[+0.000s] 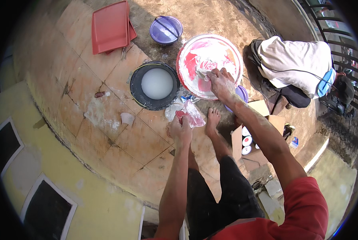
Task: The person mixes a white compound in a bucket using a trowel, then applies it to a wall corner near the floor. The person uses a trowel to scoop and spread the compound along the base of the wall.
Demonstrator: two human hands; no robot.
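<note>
A round red lid [190, 71], smeared with white paste [206, 43], is lying ahead of the person, just beside a black tub [136, 86] that is holding whitish liquid [157, 84]. Over the lid, the right hand [222, 82] is keeping a narrow grip, its fingers curling and bunching around the near end of a pale, paste-coated piece [203, 74]; its exact shape is blurring into the paste, so one cannot tell what it is. Lower and nearer the body, the left hand [181, 130] is closing on the reddish end of a flat pinkish tool [193, 115], whose white-smeared blade is pointing away from the fingers, near the person's bare foot [213, 117]. Crumpled clear plastic [172, 109] is lying between this tool and the tub. Farther out, a purple lidded bucket [166, 31] is standing beyond the tub, and red trays [109, 28] are resting to its left. To the right, an open cardboard box [236, 144] is holding white-topped cans [246, 141], and beyond it a white cloth [293, 58] is covering dark things.
</note>
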